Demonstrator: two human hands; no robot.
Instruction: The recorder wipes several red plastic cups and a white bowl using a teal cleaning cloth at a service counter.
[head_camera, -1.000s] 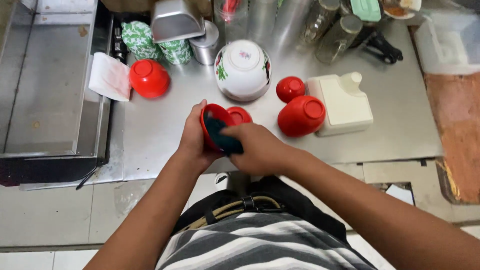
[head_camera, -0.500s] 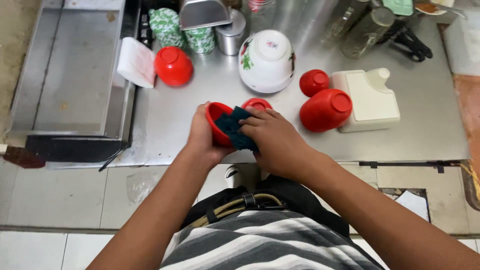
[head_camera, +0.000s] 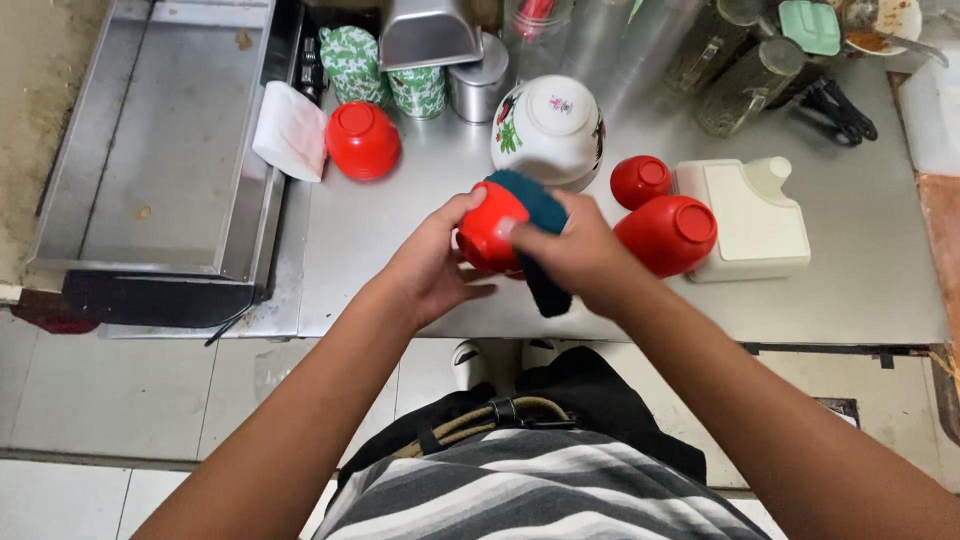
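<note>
**Meanwhile, we scrub the red bowl over the tabletop edge**

Now we hold a small red bowl (head_camera: 490, 228) just above the near edge of the steel tabletop (head_camera: 400, 260), in front of the overturned white flowered bowl (head_camera: 549, 128). Our left hand (head_camera: 432, 268) is curled around its left side, thumb on top. Our right hand (head_camera: 572, 252) is closed on a dark teal scouring pad (head_camera: 538, 240), pressing it over the bowl's right flank. We judge the step to be wiping the outside of the bowl; the next move seems to call for turning it in the left hand so the pad meets an untouched face.

We cannot see the bowl's inside, nor whether it is wet or soapy. Two red bowls (head_camera: 668, 232) lie upturned to the right against a cream lidded container (head_camera: 750, 222); another red bowl (head_camera: 363, 138) sits far left. Jars at the top are cut off.
</note>
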